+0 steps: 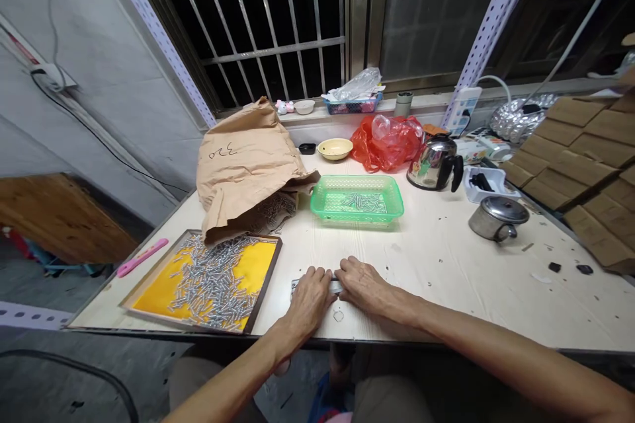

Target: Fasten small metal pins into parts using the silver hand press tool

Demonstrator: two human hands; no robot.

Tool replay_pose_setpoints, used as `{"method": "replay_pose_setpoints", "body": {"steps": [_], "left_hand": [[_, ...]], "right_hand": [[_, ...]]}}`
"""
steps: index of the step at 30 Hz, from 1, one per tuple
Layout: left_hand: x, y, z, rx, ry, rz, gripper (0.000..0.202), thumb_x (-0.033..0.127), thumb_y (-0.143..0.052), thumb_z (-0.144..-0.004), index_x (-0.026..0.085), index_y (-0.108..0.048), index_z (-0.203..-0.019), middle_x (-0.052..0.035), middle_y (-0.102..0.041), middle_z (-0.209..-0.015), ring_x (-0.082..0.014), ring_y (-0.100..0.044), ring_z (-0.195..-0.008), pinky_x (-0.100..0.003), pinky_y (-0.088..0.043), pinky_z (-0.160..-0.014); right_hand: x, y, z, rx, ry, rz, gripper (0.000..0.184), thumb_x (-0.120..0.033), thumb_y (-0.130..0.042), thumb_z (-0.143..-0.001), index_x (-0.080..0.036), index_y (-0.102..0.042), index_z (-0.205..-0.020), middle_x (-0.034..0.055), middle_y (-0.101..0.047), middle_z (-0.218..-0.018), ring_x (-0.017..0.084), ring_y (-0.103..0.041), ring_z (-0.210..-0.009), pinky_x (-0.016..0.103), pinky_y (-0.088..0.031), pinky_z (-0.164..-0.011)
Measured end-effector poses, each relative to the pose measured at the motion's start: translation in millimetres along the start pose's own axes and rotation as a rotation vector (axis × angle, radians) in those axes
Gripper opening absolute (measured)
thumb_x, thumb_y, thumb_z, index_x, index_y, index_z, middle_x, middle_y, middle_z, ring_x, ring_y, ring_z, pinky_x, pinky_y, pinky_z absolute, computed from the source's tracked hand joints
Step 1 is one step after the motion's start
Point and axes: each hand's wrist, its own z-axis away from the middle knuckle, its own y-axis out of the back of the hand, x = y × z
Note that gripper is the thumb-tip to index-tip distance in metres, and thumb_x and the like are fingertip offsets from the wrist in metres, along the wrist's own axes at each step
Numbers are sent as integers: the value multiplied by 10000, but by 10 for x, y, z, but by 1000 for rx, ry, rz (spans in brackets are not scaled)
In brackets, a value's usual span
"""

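A narrow grey metal piece (336,286) lies at the table's front, mostly covered by my fingers. My left hand (311,294) is closed over its left part, and one end shows past the knuckles. From the other side my right hand (361,284) grips the right part with bent fingers. Left of my hands, a shallow tray (270,264) with a yellow bottom holds a heap of small silver screw-like pieces (213,284). Beyond my hands stands a green plastic basket (357,217) with more slim metal pieces in it.
A brown paper sack (248,165) lies open over the tray's back edge. A pink-handled tool (143,258) is at the left edge. Behind are a yellow bowl (335,149) and red plastic bag (384,145). A kettle (430,165), lidded metal cup (491,221) and cardboard boxes (590,152) stand right.
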Motion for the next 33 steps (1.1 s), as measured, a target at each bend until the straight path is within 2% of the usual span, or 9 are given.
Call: {"method": "replay_pose_setpoints", "body": {"steps": [4, 7, 10, 14, 17, 21, 25, 30, 33], "left_hand": [[21, -324, 184, 281, -5, 54, 369, 142, -525, -839, 135, -499, -1207, -145, -509, -1297, -275, -455, -1230, -433, -433, -989], [142, -562, 329, 424, -68, 101, 360, 118, -456, -869, 166, -501, -1223, -115, -523, -1310, -258, -440, -1262, -457, -421, -1018], [306, -631, 412, 477, -53, 140, 339, 136, -442, -885, 183, -517, -1213, -88, -579, -1253, -259, -483, -1226, -496, -422, -1012], [425, -546, 452, 455, -22, 203, 308, 144, -477, -876, 171, -544, -1176, -79, -608, -1210, -249, -507, -1198, -496, -409, -1027], [436, -510, 487, 435, -42, 211, 350, 159, -480, -879, 157, -510, -1228, -94, -570, -1264, -255, -464, -1239, -496, -398, -1036], [429, -576, 568, 373, -52, 270, 381, 183, -475, -881, 180, -495, -1261, -96, -570, -1257, -254, -494, -1202, -457, -430, -1005], [411, -799, 637, 303, -16, 341, 281, 232, -507, -854, 235, -602, -1119, -81, -662, -1062, -252, -612, -996, -411, -514, -860], [394, -1286, 569, 308, -48, 317, 355, 319, -596, -791, 257, -601, -1141, -95, -691, -1003, -292, -650, -900, -420, -544, -756], [365, -1324, 525, 365, -80, 291, 375, 333, -619, -765, 250, -606, -1130, -84, -693, -1006, -285, -647, -895, -387, -546, -721]], "right_hand": [[134, 36, -4, 51, 101, -77, 406, -446, -654, -774, -143, -599, -1039, 100, -584, -978, 234, -500, -927, 319, -417, -768], [237, 2, 3, 124, 112, -149, 241, -336, -487, -912, -173, -610, -1042, 70, -594, -966, 188, -509, -919, 287, -399, -803], [318, -52, -52, 179, 0, -82, 181, -226, -463, -920, -174, -625, -980, 62, -595, -943, 180, -505, -921, 279, -382, -806], [377, -42, -249, 170, -67, -11, 157, -219, -488, -902, -164, -635, -888, 75, -592, -920, 200, -496, -907, 302, -364, -788], [235, -5, -393, 159, -90, 19, 159, -173, -483, -886, -148, -640, -895, 100, -586, -919, 219, -483, -906, 320, -349, -768], [-251, 0, -469, 41, 272, -13, 147, -230, -508, -889, -228, -647, -935, 44, -572, -934, 187, -455, -891, 292, -336, -743], [-622, -65, -484, -89, 548, 6, 157, -282, -523, -887, -225, -646, -809, 37, -550, -901, 190, -439, -871, 304, -334, -703], [-768, -253, -582, -74, 651, -27, 76, -196, -515, -874, -182, -586, -850, 37, -574, -903, 169, -487, -833, 306, -365, -727], [-835, -201, -635, 19, 607, -148, 132, -192, -451, -909, -184, -581, -885, 32, -606, -873, 154, -532, -786, 286, -400, -700]]}}
